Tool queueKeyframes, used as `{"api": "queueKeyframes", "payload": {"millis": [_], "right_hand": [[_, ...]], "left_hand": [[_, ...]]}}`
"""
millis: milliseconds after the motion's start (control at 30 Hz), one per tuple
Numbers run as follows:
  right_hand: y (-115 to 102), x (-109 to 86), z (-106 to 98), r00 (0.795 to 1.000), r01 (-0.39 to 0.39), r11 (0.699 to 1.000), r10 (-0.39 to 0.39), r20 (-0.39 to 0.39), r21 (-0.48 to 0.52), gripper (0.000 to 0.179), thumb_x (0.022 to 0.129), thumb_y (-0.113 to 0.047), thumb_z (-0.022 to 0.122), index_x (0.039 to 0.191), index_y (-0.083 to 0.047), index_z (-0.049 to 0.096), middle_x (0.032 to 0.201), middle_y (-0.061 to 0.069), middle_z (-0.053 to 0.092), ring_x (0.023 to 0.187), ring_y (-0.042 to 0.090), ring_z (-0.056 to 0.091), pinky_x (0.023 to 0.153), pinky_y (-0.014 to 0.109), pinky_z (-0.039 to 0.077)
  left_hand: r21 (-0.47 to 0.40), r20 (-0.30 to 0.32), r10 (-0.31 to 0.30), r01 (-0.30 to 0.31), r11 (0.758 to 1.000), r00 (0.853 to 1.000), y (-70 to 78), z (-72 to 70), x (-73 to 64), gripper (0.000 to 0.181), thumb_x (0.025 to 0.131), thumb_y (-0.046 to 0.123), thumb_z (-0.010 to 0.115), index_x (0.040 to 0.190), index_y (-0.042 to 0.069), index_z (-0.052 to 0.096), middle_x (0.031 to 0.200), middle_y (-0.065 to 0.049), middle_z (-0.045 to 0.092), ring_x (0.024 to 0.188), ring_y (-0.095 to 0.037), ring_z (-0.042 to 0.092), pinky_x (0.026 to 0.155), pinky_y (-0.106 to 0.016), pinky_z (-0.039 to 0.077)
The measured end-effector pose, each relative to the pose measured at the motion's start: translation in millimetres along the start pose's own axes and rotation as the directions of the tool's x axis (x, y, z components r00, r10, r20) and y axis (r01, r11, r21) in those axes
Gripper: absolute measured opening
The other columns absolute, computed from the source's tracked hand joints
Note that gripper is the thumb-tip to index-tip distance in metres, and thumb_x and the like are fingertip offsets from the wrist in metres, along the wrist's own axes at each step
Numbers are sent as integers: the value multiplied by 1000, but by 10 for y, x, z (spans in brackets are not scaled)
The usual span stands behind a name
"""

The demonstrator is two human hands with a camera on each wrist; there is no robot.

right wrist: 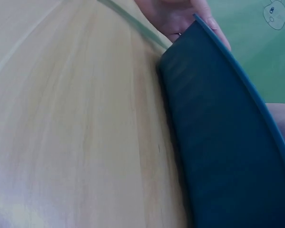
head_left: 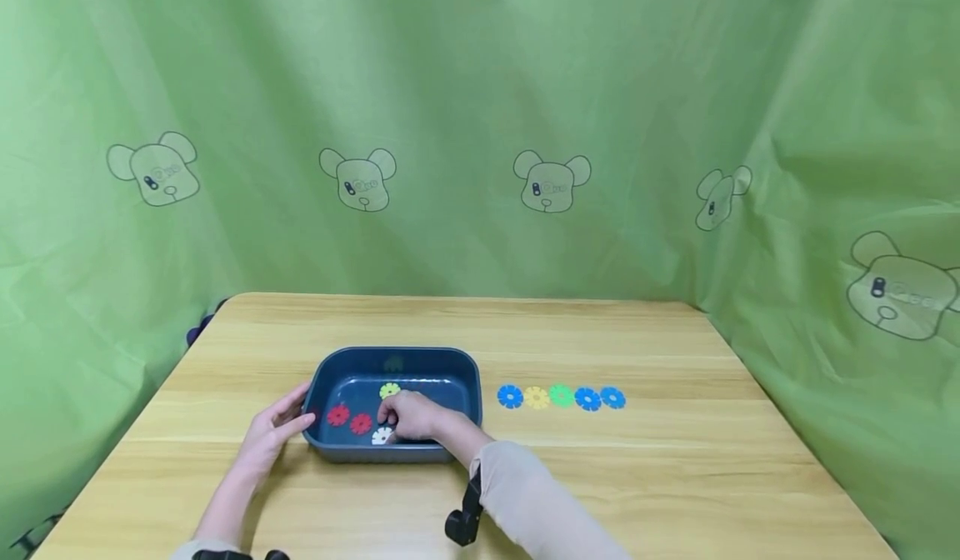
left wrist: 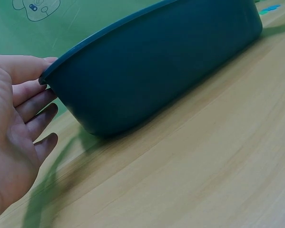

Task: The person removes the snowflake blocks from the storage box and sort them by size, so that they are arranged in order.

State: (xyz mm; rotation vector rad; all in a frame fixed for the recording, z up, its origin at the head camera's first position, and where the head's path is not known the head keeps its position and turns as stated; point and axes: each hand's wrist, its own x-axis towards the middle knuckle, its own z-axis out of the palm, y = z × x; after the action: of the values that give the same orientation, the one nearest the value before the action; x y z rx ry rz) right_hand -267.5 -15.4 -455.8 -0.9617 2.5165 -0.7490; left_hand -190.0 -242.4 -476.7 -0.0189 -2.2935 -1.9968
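Note:
A dark blue rectangular basin (head_left: 390,452) with rounded corners stands on the table. My left hand (head_left: 272,428) pinches its left rim, thumb on top; in the left wrist view, the fingers (left wrist: 46,147) spread below the lip outside the wall. Inside the basin my right hand (head_left: 417,417) reaches down with bent fingers beside a white notched plastic disc (head_left: 381,436). I cannot tell whether those fingertips hold anything. A yellow-green disc (head_left: 389,390) lies just beyond them, and two red discs (head_left: 349,419) to their left. The basin wall (right wrist: 223,123) hides most of the right hand in the right wrist view.
Right of the basin, several notched discs form a row: a blue one (head_left: 510,396), a yellow one (head_left: 536,397), a green one (head_left: 561,395) and two more blue ones (head_left: 600,398). Green cloth (head_left: 450,85) with bear faces hangs behind and beside the wooden table (head_left: 675,477).

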Motion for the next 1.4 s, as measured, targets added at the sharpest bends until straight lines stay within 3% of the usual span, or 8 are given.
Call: {"api": "queueKeyframes", "payload": {"millis": [167,400,567,833,1100,1233,1400], "right_hand": [[-6,7,1,999,26,998,-27,-17,-63,19,71,-5,79,80,-9,63,72,-5,52,67,4,44,65,16,40],[15,4,-16,997,-16,1000,15,-79,-18,28,69,-4,80,80,-12,55,69,-6,49,66,7,44,61,19,38],[50,3,-63,994,-21,1000,21,-104,1,24,71,-1,76,82,-10,57,68,-6,51,65,7,46,62,20,39],[139,-51,-171,994,-42,987,57,-95,155,14,78,6,68,83,-6,62,62,-1,58,51,10,57,49,21,48],[249,-137,-331,989,-58,957,93,-111,284,12,83,7,61,88,-4,63,64,4,61,57,17,61,54,28,53],[268,-185,-434,988,-21,937,74,-138,348,12,84,9,58,91,0,63,67,6,59,59,17,61,56,31,54],[278,-285,-614,982,52,914,25,-185,402,13,83,12,58,94,5,61,70,9,58,59,19,60,57,35,55]], "left_hand": [[-4,4,-5,5,1000,1000,0,-5,0,55,89,7,57,138,-7,36,141,-25,34,102,14,45,86,-7,36],[-1,-2,-9,9,1000,1000,1,-1,-4,55,89,7,58,138,-6,36,142,-24,33,102,14,45,86,-8,35],[-5,0,-9,9,1000,1000,-2,2,-1,55,89,7,58,138,-6,36,141,-24,34,102,13,46,86,-8,36],[-3,2,-8,8,1000,1000,-1,1,-5,55,89,7,58,138,-6,36,141,-24,34,102,12,46,86,-8,36],[-3,-8,-14,14,1000,1000,-22,4,-3,55,89,8,58,138,-6,37,140,-21,36,102,12,47,86,-8,37],[-4,-24,-26,26,1000,999,-22,0,-7,55,88,8,59,138,-6,38,137,-17,41,101,12,48,85,-9,38],[-6,-14,-22,22,1000,1000,-5,4,-3,55,89,7,59,138,-7,37,139,-24,37,101,11,48,85,-8,38]]}}
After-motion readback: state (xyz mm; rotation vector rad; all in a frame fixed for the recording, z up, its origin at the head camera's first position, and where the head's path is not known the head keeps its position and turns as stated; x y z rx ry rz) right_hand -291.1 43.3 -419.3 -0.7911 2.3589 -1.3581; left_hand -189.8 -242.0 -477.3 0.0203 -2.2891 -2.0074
